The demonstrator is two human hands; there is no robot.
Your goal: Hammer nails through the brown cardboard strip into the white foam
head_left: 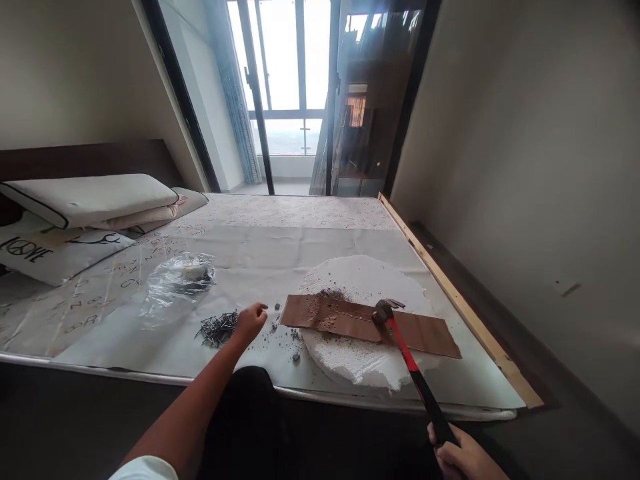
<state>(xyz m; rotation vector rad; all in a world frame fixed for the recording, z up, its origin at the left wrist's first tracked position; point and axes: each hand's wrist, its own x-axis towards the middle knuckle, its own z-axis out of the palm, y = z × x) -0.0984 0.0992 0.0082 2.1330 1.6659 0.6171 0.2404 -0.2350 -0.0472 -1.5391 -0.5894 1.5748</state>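
My right hand (463,453) is wrapped round the black grip of a claw hammer (406,347) with a red and black handle. The hammer's head rests on or just above a brown cardboard strip (425,333), which is dotted with a row of small marks or nail heads. Under the strip lies a round white foam slab (345,363) with a broken front edge. My left hand (251,323) is beside a pile of nails (219,329), its fingers curled together. Whether a nail is between those fingers is too small to tell.
Grey crumbs (296,358) and dark grit scatter around the slab. A clear plastic bag (180,280) lies left on the sheet-covered mattress (250,247). Pillows (115,197) are stacked at far left. A wooden board (457,300) edges the right side, near the wall.
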